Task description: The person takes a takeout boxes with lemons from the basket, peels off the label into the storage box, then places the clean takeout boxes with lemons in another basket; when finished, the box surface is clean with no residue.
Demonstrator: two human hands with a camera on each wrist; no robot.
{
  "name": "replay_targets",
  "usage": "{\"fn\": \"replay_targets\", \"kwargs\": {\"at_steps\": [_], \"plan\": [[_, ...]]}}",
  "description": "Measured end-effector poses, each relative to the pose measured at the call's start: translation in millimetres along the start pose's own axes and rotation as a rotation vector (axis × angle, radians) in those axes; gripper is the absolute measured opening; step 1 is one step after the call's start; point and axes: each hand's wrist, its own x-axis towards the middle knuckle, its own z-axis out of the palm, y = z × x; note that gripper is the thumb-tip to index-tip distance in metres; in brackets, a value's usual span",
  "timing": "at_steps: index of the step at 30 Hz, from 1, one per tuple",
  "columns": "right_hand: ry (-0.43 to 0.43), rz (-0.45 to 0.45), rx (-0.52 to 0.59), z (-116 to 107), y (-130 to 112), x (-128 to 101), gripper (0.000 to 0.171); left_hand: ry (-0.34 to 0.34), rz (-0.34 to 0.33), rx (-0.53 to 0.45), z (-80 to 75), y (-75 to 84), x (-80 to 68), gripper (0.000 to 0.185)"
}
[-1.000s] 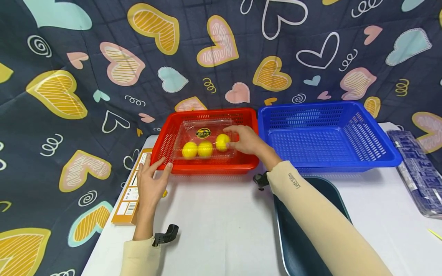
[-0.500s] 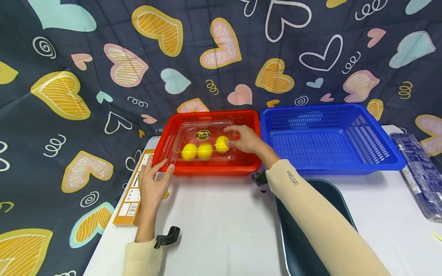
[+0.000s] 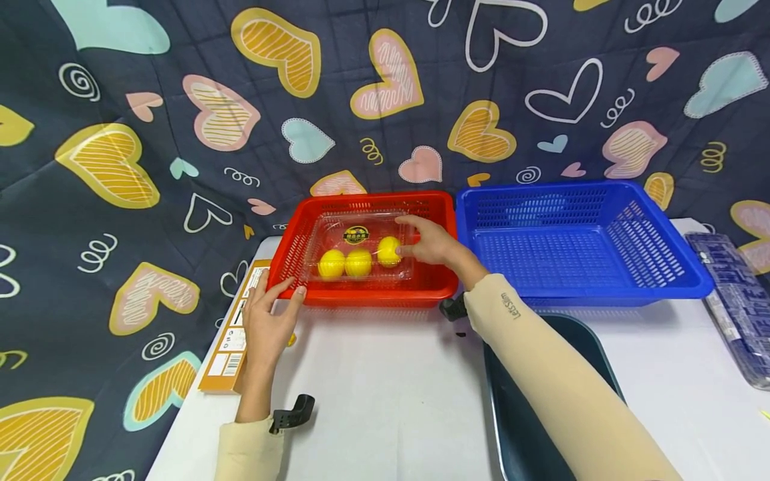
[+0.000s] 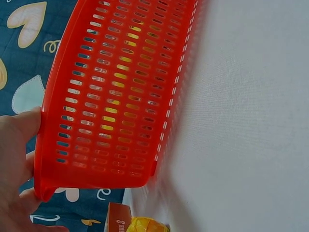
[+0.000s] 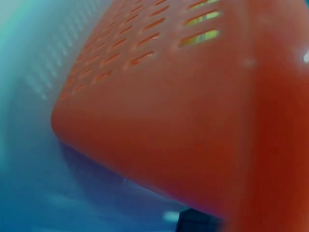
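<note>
Backdrop: dark cloth printed with hearts, hung behind and to both sides of a white tabletop (image 3: 385, 374).

Red basket (image 3: 367, 294) sits at the far left of the tabletop, blue basket (image 3: 601, 280) just beside it on the right, their walls near or touching; I cannot tell which. Inside the red basket lies a clear clamshell box (image 3: 361, 247) with three yellow fruits (image 3: 358, 263) in a row and a dark round label on the lid.

My right hand (image 3: 433, 244) is over the red basket's right side, fingers curled at the box's right end beside the rightmost fruit. It looks like a pinch on the box edge, though the contact itself is small in the head view and the right wrist view is only a red blur.

My left hand (image 3: 267, 321) lies with fingers straight against the red basket's near-left corner, holding nothing; the left wrist view shows the thumb on the rim.

Risks, as I judge them: the thin plastic could flex or pop open under a one-ended grip, letting fruit roll. The box could catch on the basket wall when lifted.

Clearances: box fills much of the basket floor, little side room. Blue basket interior is open. Orange carton (image 3: 231, 334) lies at the left table edge, dark tray (image 3: 529, 414) under my right forearm, a wrapped packet (image 3: 734, 300) at far right.
</note>
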Motion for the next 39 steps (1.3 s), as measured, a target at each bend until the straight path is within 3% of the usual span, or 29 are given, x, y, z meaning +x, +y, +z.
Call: {"fn": "replay_targets", "kwargs": {"at_steps": [4, 12, 18, 23, 28, 34, 39], "plan": [[-0.061, 0.031, 0.083, -5, -4, 1, 0.07, -0.006, -0.002, 0.008, -1.5, 1.8, 1.0, 0.043], [-0.12, 0.066, 0.018, -16, -15, 6, 0.066, -0.022, -0.033, 0.01, -2.8, 1.9, -0.2, 0.044], [-0.087, 0.067, -0.03, -24, -17, 13, 0.061, -0.035, -0.038, 0.012, -2.1, 1.4, -0.2, 0.044], [-0.025, -0.022, -0.077, -26, -7, 19, 0.058, -0.03, -0.042, 0.007, -2.0, 0.6, -0.2, 0.043], [0.036, -0.104, -0.051, -29, 0, 24, 0.055, -0.036, -0.05, 0.012, -3.3, 1.3, -0.5, 0.044], [0.075, -0.103, -0.057, -34, 6, 29, 0.058, -0.038, -0.056, 0.007, -2.8, 1.8, -1.2, 0.045], [0.035, -0.082, -0.107, -36, 5, 31, 0.064, -0.045, -0.058, 0.011, -2.4, 2.2, -1.1, 0.046]]}}
